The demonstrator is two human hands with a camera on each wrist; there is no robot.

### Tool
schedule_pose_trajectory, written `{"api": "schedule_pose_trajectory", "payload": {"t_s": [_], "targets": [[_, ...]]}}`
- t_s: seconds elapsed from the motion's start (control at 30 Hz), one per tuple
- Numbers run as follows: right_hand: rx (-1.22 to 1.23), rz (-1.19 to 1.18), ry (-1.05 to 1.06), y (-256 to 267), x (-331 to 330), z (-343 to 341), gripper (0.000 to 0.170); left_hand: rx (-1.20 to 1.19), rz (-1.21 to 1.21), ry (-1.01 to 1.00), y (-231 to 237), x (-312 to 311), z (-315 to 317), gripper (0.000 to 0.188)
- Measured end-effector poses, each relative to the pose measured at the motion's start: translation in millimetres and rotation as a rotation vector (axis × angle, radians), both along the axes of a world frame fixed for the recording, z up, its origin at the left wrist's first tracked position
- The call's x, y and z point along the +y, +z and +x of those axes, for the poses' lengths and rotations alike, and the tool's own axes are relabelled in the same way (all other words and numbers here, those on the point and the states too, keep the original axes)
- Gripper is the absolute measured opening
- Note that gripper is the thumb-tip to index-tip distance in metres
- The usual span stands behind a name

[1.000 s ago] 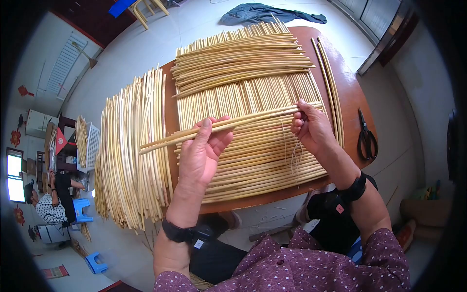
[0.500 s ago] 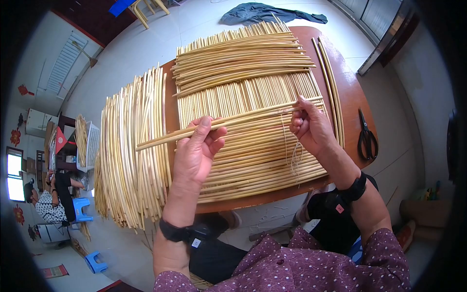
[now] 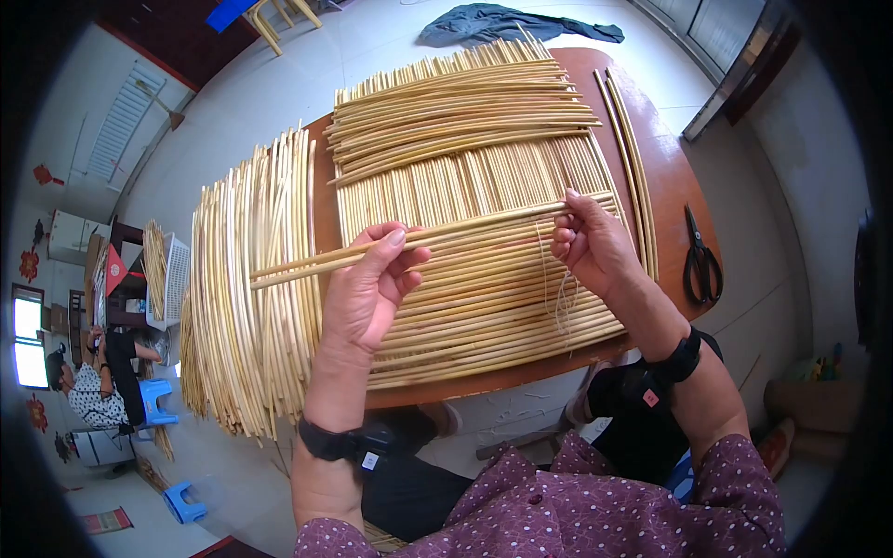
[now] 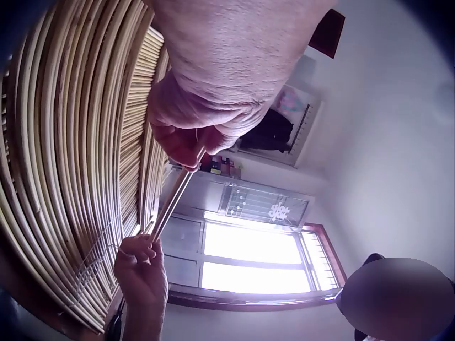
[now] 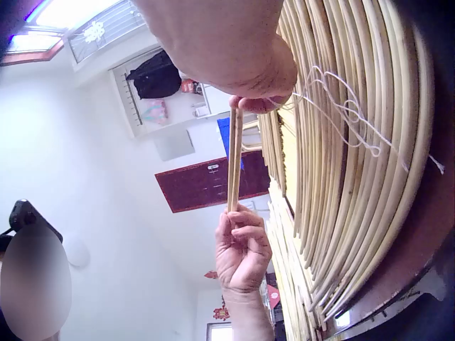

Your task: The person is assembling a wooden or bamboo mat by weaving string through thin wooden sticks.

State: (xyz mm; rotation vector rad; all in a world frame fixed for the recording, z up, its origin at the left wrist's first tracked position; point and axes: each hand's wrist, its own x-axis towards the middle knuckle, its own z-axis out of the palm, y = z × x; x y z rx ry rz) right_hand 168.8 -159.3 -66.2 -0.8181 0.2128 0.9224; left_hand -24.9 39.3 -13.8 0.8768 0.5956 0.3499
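Observation:
Both my hands hold a pair of thin, pale yellow stalks (image 3: 493, 221) raised over the table. My left hand (image 3: 358, 302) pinches them between thumb and fingers toward their left end, which juts out past the hand. At the right end, my right hand (image 3: 600, 249) grips them with thumb and curled fingers. The right wrist view shows the two stalks (image 5: 234, 160) running side by side between the hands. Beneath lies a row of similar stalks (image 3: 484, 321) laid side by side, with loose white string (image 5: 348, 106) on top near my right hand.
A bundle of stalks (image 3: 456, 116) lies crosswise on the far part of the layer. Another pile (image 3: 251, 288) hangs over the table's left side. To the right are several separate stalks (image 3: 633, 177) and black scissors (image 3: 702, 265) on the brown table (image 3: 665, 195). A person (image 3: 93, 391) sits far left.
My left hand has moved a little left and toward me, and the stalks' left end has shifted left with it. My right hand has stayed almost in place.

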Motion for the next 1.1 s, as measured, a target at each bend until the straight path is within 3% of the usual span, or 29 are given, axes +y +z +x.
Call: {"api": "schedule_pose_trajectory", "payload": {"t_s": [0.27, 0.6, 1.1], "targets": [[-0.045, 0.009, -0.003, -2.8, -2.7, 3.0, 0.013, -0.026, -0.113, 0.052, -7.0, -2.4, 1.3, 0.016], [0.036, -0.022, 0.027, -1.7, -0.5, 1.7, 0.013, 0.011, -0.074, 0.049, -4.0, 0.7, 1.1, 0.012], [-0.026, 0.028, 0.058, 2.2, -1.3, 0.6, 0.011, -0.006, -0.076, 0.015, -4.0, 4.2, -1.4, 0.018]]}}
